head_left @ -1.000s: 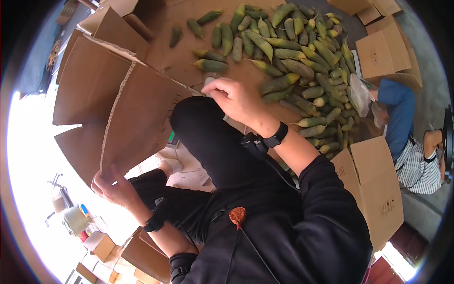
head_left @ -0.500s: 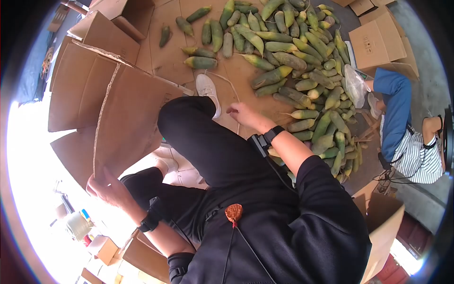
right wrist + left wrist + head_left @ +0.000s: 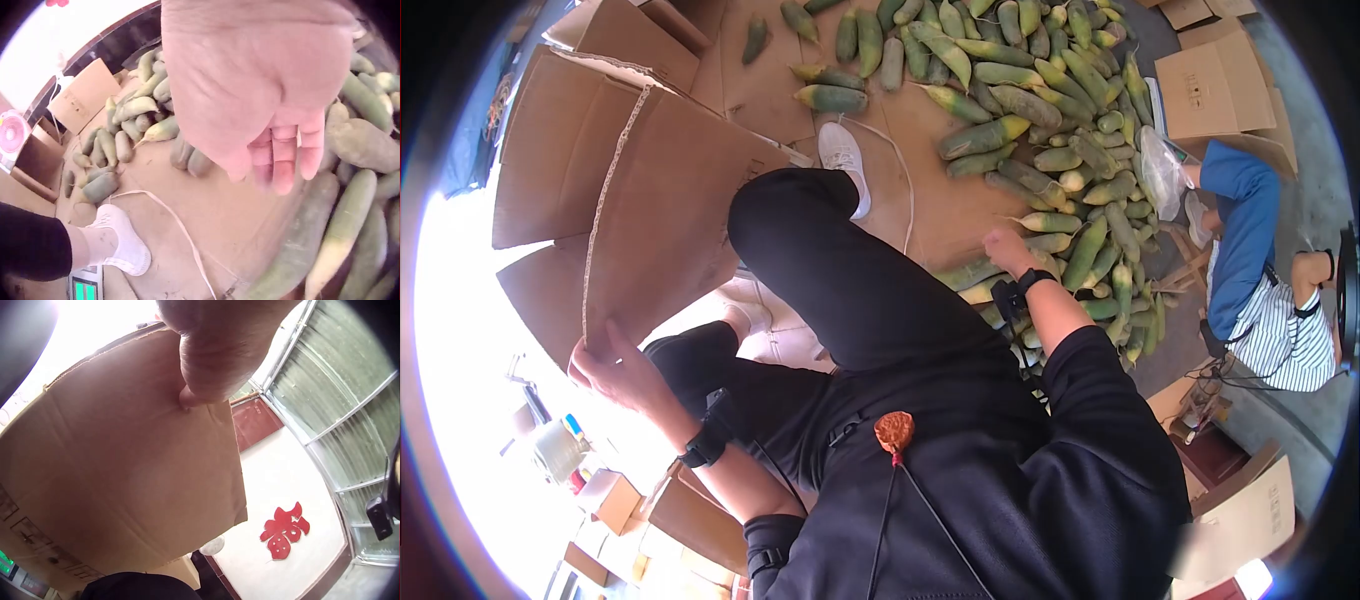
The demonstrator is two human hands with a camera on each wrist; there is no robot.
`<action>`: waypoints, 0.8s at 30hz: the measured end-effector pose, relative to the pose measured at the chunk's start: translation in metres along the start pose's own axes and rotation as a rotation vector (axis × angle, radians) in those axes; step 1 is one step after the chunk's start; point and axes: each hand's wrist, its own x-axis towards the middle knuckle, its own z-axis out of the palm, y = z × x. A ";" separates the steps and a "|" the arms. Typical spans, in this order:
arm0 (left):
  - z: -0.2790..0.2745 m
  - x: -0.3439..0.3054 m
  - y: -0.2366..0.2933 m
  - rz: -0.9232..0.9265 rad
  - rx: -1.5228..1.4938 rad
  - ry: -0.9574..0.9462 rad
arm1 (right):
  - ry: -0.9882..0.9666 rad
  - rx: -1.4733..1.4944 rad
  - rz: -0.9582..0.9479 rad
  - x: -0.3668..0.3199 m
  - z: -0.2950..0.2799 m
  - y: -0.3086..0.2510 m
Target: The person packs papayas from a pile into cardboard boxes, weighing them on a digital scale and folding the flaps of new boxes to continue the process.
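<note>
At the left of the head view, my left hand [image 3: 615, 372] pinches the edge of a large cardboard box [image 3: 670, 190]. The left wrist view shows the thumb [image 3: 215, 369] flat against the brown flap [image 3: 125, 444], with the other fingers largely hidden. My right hand [image 3: 1005, 252] holds nothing and hangs over the near edge of a pile of green radishes [image 3: 1040, 105]. Its fingers [image 3: 284, 169] are loosely bent in the right wrist view, close above long green radishes with pale yellow ends [image 3: 344, 219].
A white shoe [image 3: 840, 160] is planted on the cardboard sheet [image 3: 870, 215] beside a pale strap [image 3: 908, 190]. A scale with a green display [image 3: 84, 290] sits by that foot. Another person in a striped shirt [image 3: 1270, 335] is at the far right, near an open carton [image 3: 1215, 85].
My right hand has left the box's edge and moved right to the radishes. The left hand keeps its grip on the box. The head view has shifted slightly.
</note>
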 end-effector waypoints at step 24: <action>0.004 0.003 -0.008 -0.008 0.067 -0.021 | 0.122 -0.123 0.240 -0.054 0.008 0.058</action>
